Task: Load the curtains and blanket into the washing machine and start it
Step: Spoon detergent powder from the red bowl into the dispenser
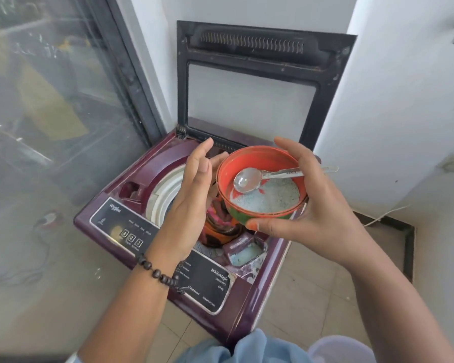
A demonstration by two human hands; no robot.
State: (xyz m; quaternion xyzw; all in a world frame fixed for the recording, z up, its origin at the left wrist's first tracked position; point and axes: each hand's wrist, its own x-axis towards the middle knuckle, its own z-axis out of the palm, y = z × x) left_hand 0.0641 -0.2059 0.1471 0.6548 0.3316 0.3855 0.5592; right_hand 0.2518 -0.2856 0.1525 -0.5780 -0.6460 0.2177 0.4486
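Note:
A maroon top-loading washing machine (pixel 131 203) stands below me with its lid (pixel 249 82) raised against the wall. Colourful fabric (pixel 220 218) lies in the drum, mostly hidden by my hands. My right hand (pixel 312 205) grips an orange tub (pixel 249 163) of pale blue-white detergent powder over the drum. A clear plastic scoop (pixel 249 179) rests in the powder, its handle under my right fingers. My left hand (pixel 192 203) is open, fingers apart, just left of the tub, with a bead bracelet on the wrist. The detergent drawer (pixel 247 254) stands open with bluish powder inside.
The control panel (pixel 126 226) with its buttons faces me at the machine's front. A glass sliding door (pixel 50 113) fills the left side. White walls close in behind and to the right. A white cable (pixel 385 214) trails along the floor at the right.

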